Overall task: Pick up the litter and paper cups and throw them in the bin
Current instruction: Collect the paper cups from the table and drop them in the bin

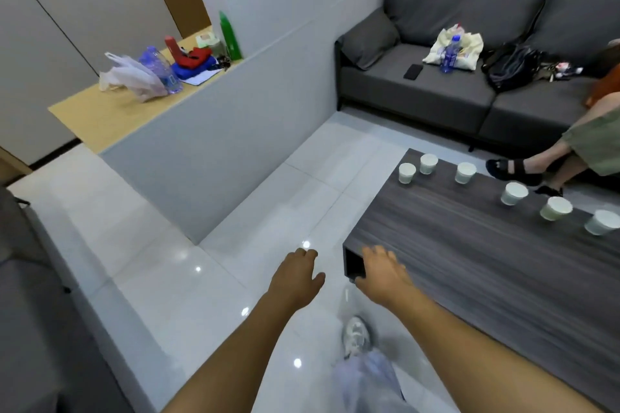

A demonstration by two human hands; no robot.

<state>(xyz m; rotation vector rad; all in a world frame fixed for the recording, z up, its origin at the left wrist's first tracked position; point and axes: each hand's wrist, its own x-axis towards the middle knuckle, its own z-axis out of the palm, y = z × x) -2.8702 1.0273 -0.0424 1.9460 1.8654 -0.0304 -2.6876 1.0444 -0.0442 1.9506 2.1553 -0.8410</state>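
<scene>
Both hands, left (297,278) and right (382,273), are held empty with fingers loosely curled near the table (469,261), cups (464,173) untouched.

Bright, even light; floor (208,245) glare spots; blurred, warped edges

Legible text: none. Bottle (449,54) on the sofa (436,90): blue label, print too blurred to read. Bottle on the desk (162,69): label unreadable. Green bottle (229,35) by the partition: no readable marking. Paper cups (464,172) along the counter's (469,261) far edge: plain white, no print visible. Phone (413,71): screen dark.
</scene>
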